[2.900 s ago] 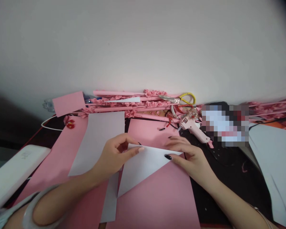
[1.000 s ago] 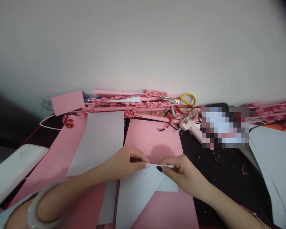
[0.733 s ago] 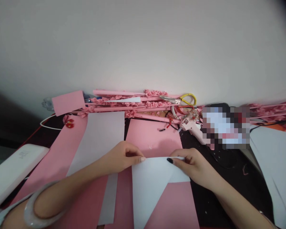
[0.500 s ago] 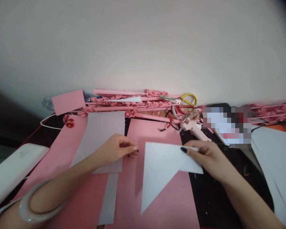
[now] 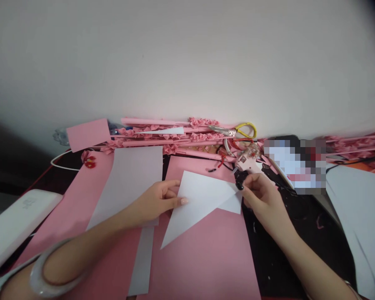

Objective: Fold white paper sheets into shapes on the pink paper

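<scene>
A folded white sheet of paper (image 5: 200, 198), with a long point toward me and a short flap at its right, is held between my two hands over a pink sheet (image 5: 212, 254). My left hand (image 5: 165, 198) pinches its left edge, thumb on top and the other fingers behind. At the upper right corner, my right hand (image 5: 259, 191) grips the paper between thumb and forefinger. Just behind that hand lies a pale pink glue gun (image 5: 249, 163). Left of the folded paper, a flat white sheet (image 5: 134, 175) lies partly under my left forearm.
Pink paper flower stems (image 5: 162, 142) line the wall, with yellow-handled scissors (image 5: 245, 130) on them. A phone with a blurred screen (image 5: 287, 166) stands at the right, near more white paper (image 5: 362, 208). A white box-shaped device (image 5: 25, 221) is at the left.
The folded paper has moved left and turned clockwise. My left hand, empty before, now grips its left edge. My right hand has shifted slightly left, keeping hold of the right corner.
</scene>
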`<state>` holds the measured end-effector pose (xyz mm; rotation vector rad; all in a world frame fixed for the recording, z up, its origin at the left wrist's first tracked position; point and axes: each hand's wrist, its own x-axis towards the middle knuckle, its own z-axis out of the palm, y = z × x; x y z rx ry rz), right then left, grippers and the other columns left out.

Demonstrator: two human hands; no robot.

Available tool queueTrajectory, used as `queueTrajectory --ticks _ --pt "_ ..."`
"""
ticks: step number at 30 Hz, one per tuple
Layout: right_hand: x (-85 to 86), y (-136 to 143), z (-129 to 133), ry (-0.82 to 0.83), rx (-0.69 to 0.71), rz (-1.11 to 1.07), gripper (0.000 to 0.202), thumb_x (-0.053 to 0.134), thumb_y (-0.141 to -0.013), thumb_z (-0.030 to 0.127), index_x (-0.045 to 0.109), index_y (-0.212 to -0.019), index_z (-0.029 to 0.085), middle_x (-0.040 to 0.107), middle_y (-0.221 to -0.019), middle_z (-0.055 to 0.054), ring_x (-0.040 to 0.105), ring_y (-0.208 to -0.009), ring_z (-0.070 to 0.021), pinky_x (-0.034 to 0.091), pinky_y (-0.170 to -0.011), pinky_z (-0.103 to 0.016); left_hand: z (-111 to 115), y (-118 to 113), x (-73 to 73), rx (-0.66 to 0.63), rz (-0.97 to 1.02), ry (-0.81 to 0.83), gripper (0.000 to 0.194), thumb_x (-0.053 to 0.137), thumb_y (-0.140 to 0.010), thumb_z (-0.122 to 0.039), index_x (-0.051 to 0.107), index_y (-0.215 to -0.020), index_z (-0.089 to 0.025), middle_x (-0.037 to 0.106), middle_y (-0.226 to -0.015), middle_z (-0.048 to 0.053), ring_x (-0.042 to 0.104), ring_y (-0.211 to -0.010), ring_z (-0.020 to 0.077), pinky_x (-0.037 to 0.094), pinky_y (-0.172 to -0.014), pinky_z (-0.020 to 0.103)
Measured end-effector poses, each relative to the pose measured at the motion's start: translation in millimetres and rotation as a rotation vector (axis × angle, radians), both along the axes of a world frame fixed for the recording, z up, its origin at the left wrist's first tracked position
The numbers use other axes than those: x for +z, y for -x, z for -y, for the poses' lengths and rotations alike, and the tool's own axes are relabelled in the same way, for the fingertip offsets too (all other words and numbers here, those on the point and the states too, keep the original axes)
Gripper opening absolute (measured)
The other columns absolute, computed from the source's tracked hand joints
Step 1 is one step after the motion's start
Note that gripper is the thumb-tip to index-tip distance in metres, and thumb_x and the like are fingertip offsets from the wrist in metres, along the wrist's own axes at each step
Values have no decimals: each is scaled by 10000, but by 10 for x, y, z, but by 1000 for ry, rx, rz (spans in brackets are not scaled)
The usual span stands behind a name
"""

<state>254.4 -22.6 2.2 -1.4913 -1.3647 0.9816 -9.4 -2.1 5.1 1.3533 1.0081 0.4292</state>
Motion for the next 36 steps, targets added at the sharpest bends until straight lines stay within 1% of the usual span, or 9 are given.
queueTrajectory --ticks 2,6,12,17,23,28,31,34,36 --pt "8 -27 15 -67 -44 88 272 557 -804 378 460 -642 183 402 -529 48 345 -437 -63 261 -392 -188 2 -2 14 60 20 14 452 585 -782 -379 472 -1176 -190 515 -546 -60 475 -504 102 342 -492 197" --pt "-8 -18 50 66 90 54 386 486 -839 437 523 -570 163 428 -411 30 327 -374 -67 219 -367 -207 36 -16 13 111 41 -7 595 607 -767 -365 358 -1283 -205 606 -677 -14 534 -596 134 405 -563 241" --pt "-69 51 34 225 148 -358 330 548 -805 422 568 -630 143 582 -582 -22 422 -388 -64 293 -351 -191 72 -28 -3 2 105 -17 425 619 -761 -313 486 -1143 -184 605 -708 -7 538 -612 116 400 -561 212" --pt "-82 103 48 205 98 -492 256 625 -769 328 533 -600 159 562 -560 10 407 -417 -55 290 -373 -174 67 -30 1 -110 205 39 371 579 -795 -307 502 -1144 -205 619 -893 32 578 -811 166 438 -676 259" --pt "-103 120 80 156 114 -497 224 636 -757 314 547 -619 163 551 -543 16 431 -403 -65 309 -355 -178 14 2 -38 97 132 -83 553 578 -795 -375 387 -1296 -239 555 -737 -7 503 -644 125 383 -586 232" --pt "-104 152 110 201 175 -476 264 638 -748 332 537 -578 157 554 -511 13 439 -378 -67 344 -344 -181 24 -22 -29 238 318 -38 698 586 -796 -370 199 -1374 -311 591 -973 42 557 -810 165 424 -708 272" --pt "-118 158 119 219 233 -434 264 616 -770 327 555 -587 146 575 -536 -3 469 -397 -77 381 -384 -202 36 -40 -2 278 299 -37 770 588 -800 -354 99 -1394 -320 603 -944 44 576 -768 161 438 -696 268" --pt "-129 158 115 234 288 -431 231 578 -804 334 572 -673 144 600 -537 -9 514 -413 -94 411 -431 -219 40 -39 4 293 225 -51 775 599 -794 -333 110 -1394 -299 606 -818 9 578 -711 153 442 -647 253" --pt "-131 160 109 240 305 -441 187 564 -817 333 572 -762 154 599 -501 3 535 -417 -111 417 -445 -225 40 -35 -3 258 217 -27 710 597 -793 -331 195 -1376 -277 616 -814 9 587 -706 162 450 -624 259"
